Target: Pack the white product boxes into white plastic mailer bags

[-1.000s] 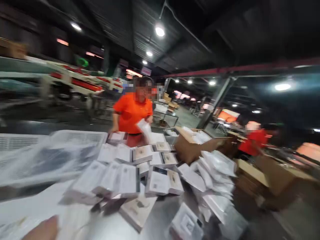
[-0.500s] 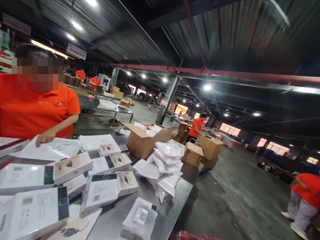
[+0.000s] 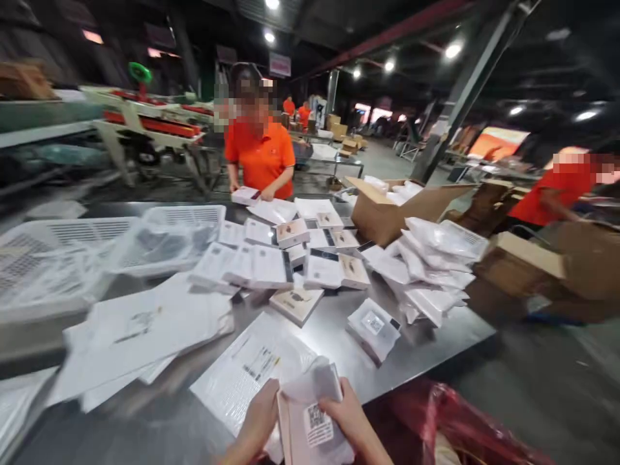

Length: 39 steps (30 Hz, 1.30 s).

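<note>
both hands are gripping a white bagged packet [image 3: 314, 423] low over the near edge of the steel tabletop [image 3: 334, 323], the left hand [image 3: 259, 420] clasping its left side and the right hand [image 3: 351, 420] its right, while a person in orange [image 3: 261, 158] is handling boxes across it.

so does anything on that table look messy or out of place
Mostly the heap. The small white boxes lie scattered at all angles on the steel table, one tan-faced box skewed apart from them. The white bags slump toward the table's right edge. Both hands, left and right, hold a bagged parcel.
</note>
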Each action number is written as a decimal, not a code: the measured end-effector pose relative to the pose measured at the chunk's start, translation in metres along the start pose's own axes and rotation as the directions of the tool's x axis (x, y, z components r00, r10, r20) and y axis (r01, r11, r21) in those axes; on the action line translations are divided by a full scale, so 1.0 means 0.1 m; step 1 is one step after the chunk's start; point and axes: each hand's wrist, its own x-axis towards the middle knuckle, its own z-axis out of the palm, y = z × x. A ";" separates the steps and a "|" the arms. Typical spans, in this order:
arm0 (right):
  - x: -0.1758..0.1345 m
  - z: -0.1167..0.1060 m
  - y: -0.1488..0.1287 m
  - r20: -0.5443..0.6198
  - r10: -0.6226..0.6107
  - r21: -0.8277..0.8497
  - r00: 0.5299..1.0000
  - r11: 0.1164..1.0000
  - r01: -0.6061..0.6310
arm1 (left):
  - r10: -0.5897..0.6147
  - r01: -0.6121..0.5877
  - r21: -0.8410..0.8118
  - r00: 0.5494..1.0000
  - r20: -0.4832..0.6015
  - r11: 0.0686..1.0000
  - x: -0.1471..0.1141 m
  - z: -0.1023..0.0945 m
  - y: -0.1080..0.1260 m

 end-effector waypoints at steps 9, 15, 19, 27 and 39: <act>0.01 -0.19 0.04 0.047 0.056 0.034 0.997 0.998 -0.058 | 0.093 -0.089 0.041 0.992 -0.085 0.995 0.07 0.14 -0.22; 0.05 -0.28 -0.16 0.248 -0.007 -0.017 0.969 1.000 0.012 | 0.133 -0.134 -0.032 0.990 -0.046 0.990 0.08 0.10 -0.29; 0.08 -0.22 -0.30 0.363 0.033 -0.079 0.931 0.997 -0.005 | 0.183 -0.190 -0.084 0.980 -0.082 0.978 0.07 0.02 -0.22; 0.30 -0.04 -0.31 0.314 0.047 -0.193 0.948 0.981 0.015 | 0.422 -0.423 -0.001 0.902 -0.095 0.906 -0.05 0.05 -0.19; 0.43 0.06 -0.16 -0.025 -0.011 -0.251 1.000 0.968 0.004 | -0.055 -0.026 0.349 0.974 0.220 0.937 -0.18 -0.27 0.15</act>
